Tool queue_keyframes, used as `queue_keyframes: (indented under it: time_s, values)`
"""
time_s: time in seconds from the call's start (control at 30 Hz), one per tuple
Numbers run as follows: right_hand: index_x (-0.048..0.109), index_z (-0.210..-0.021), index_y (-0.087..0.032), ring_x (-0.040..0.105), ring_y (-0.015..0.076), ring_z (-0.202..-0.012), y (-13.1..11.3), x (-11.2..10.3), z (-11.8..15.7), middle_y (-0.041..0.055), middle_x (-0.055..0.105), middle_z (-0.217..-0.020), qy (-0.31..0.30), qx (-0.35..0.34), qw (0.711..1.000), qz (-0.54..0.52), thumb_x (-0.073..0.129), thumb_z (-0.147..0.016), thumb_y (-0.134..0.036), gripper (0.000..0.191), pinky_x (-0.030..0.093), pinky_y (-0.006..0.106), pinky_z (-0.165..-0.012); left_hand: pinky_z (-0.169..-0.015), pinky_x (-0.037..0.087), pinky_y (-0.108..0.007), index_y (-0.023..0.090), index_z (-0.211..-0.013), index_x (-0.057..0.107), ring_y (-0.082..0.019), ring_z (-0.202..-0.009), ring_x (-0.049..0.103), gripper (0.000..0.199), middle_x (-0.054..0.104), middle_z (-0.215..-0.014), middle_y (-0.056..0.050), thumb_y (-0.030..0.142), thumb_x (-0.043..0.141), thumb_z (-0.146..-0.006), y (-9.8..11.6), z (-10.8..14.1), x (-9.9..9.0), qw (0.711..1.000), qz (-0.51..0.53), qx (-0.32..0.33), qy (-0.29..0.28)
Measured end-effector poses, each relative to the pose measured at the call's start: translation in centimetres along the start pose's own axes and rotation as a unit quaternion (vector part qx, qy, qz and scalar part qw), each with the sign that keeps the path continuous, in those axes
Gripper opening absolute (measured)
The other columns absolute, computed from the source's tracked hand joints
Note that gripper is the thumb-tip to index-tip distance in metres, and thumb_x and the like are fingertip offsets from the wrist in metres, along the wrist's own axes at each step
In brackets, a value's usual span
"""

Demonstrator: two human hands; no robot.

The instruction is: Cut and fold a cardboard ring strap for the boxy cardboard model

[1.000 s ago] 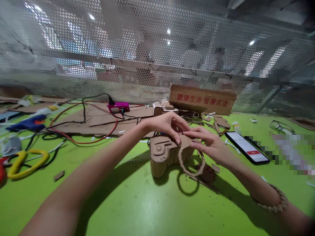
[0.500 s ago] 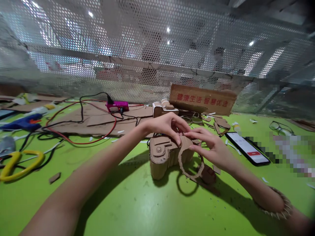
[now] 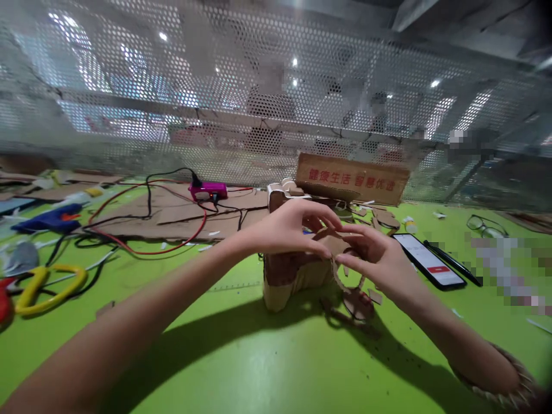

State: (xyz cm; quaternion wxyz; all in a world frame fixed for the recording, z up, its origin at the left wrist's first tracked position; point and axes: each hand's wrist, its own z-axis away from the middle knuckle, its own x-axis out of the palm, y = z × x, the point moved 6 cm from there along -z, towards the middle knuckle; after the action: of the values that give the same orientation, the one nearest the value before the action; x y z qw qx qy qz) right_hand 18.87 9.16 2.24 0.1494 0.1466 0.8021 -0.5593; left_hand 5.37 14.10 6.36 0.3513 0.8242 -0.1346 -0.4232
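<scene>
Over the right end of a cardboard model camera (image 3: pixel 278 296), both hands are curled close together. My left hand (image 3: pixel 293 227) bends its thumb and fingers inward, the thumb tip at the upper left edge of a thin cardboard ring (image 3: pixel 345 284). My right hand (image 3: pixel 375 253) grips the top of this ring between thumb and fingers, and it hangs below the hand. A brown cardboard face shows between the hands; I cannot tell which piece it belongs to. The camera stands on the green table (image 3: pixel 259 368), its top shaded by the left hand.
Behind the hands are a second cardboard model (image 3: pixel 278 195) and a lettered cardboard piece (image 3: pixel 353 179). A phone (image 3: pixel 429 261), a pen (image 3: pixel 452 263) and glasses (image 3: pixel 487 226) lie at right. At left are yellow-handled scissors (image 3: pixel 52 290), a blue tool (image 3: pixel 47 221) and wires from a pink box (image 3: pixel 209 191).
The ring has moved right and up with my right hand. My left hand has come lower over the model camera, hiding its top. The view has shifted slightly.
</scene>
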Motion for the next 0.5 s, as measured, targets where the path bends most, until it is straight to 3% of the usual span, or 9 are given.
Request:
queue_keyframes:
  time_s: [0.1,0.23,0.33,0.4,0.5]
  values:
    - [0.066,-0.083,-0.022,0.070,0.0178,-0.082,-0.9,-0.4,0.3,0.0019,0.074,-0.086,-0.006,0.006,1.000,-0.029,0.072,-0.068,-0.030,0.018,0.058,0.029,-0.072,-0.066,0.049,-0.025,0.010,-0.105,0.064,-0.015,-0.077,0.061,0.036,0.067,-0.098,-0.007,0.013,0.068,-0.069,1.6,1.0,0.4,0.998,0.002,-0.044,0.037]
    - [0.071,-0.080,-0.024,0.070,0.0149,-0.075,-3.2,-0.3,1.0,-0.0011,0.073,-0.082,-0.038,-0.004,0.999,-0.013,0.072,-0.069,-0.025,0.011,0.057,0.023,-0.066,-0.063,0.048,-0.024,0.011,-0.097,0.067,-0.016,-0.074,0.061,0.026,0.068,-0.082,-0.004,0.015,0.066,-0.071,2.7,2.2,2.0,0.993,0.055,-0.097,-0.034]
    - [0.070,-0.084,-0.022,0.069,0.0144,-0.070,-5.4,-0.1,1.8,-0.0008,0.073,-0.082,-0.023,-0.076,0.992,0.098,0.068,-0.074,-0.017,0.012,0.056,0.023,-0.061,-0.063,0.048,-0.025,0.013,-0.087,0.064,-0.016,-0.072,0.061,0.013,0.066,-0.076,-0.003,0.014,0.062,-0.074,2.5,2.9,2.9,0.986,0.096,-0.125,-0.052]
    - [0.069,-0.092,-0.021,0.068,0.0158,-0.073,-7.4,0.1,3.2,0.0009,0.073,-0.085,0.007,-0.177,0.960,0.215,0.062,-0.079,-0.013,0.016,0.056,0.026,-0.064,-0.064,0.048,-0.025,0.014,-0.085,0.059,-0.015,-0.071,0.061,0.012,0.064,-0.074,-0.001,0.011,0.060,-0.073,2.1,3.3,3.3,0.978,0.155,-0.137,-0.023]
    - [0.065,-0.102,-0.021,0.065,0.0221,-0.094,-9.4,0.0,6.8,0.0069,0.070,-0.101,0.091,-0.304,0.875,0.366,0.056,-0.084,-0.010,0.023,0.052,0.039,-0.083,-0.065,0.047,-0.022,0.015,-0.080,0.053,-0.012,-0.071,0.058,0.013,0.060,-0.075,0.001,0.006,0.059,-0.072,1.9,4.0,3.3,0.969,0.200,-0.133,0.058]
